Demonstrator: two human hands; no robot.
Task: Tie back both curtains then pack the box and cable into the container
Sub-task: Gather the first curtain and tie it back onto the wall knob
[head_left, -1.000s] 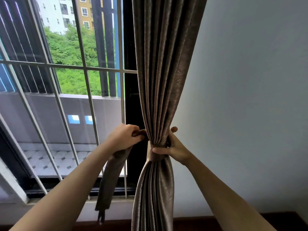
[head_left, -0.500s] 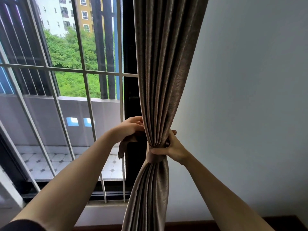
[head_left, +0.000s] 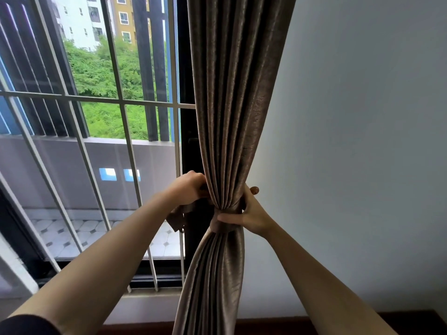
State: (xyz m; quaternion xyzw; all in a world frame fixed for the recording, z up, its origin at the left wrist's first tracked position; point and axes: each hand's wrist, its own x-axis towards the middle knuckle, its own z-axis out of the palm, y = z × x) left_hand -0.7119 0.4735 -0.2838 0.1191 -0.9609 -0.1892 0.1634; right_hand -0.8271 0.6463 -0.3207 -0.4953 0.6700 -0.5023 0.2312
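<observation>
The brown pleated curtain (head_left: 229, 117) hangs down the middle of the view from 12 o'clock to 6 o'clock, pinched into a narrow waist just below centre. A tie-back (head_left: 226, 227) of the same cloth wraps that waist. The right hand (head_left: 251, 216) grips the curtain from its 3 o'clock side. Its thumb lies flat across the front of the band and its fingers curl round behind the folds, with one fingertip (head_left: 254, 189) showing above. The left hand (head_left: 189, 187) sits at the waist's 9 o'clock side, fingers curled tight on the tie-back's loose end, which droops below the wrist. The white window grille (head_left: 125, 151) fills 9 to 11 o'clock. A pale wall (head_left: 358, 141) takes up 3 o'clock, and a dark skirting board (head_left: 278, 326) runs along 6 o'clock.
</observation>
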